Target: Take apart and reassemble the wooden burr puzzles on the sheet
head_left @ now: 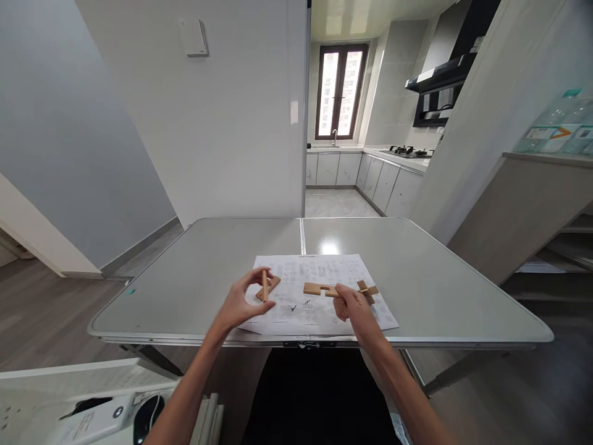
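Observation:
Between the thumb and fingers of my left hand [246, 300] is a narrow wooden puzzle piece [265, 285], held upright over the paper. Another flat wooden piece [274, 285] lies on the sheet just behind it. My right hand [352, 304] pinches the right end of a notched wooden puzzle piece [315, 288], whose cut-out end points left toward my other hand. Right beside my right hand, a cross-shaped cluster of joined wooden pieces [367, 290] rests on the paper, partly hidden by that hand. The printed sheet [319, 318] with diagrams lies under both hands.
The sheet lies on a grey folding table [222, 247] with a metal rim. At the lower left a white crate [92, 371] holds a white device and a dark object. Water bottles [556, 127] stand on a shelf at right. A kitchen opens beyond the table.

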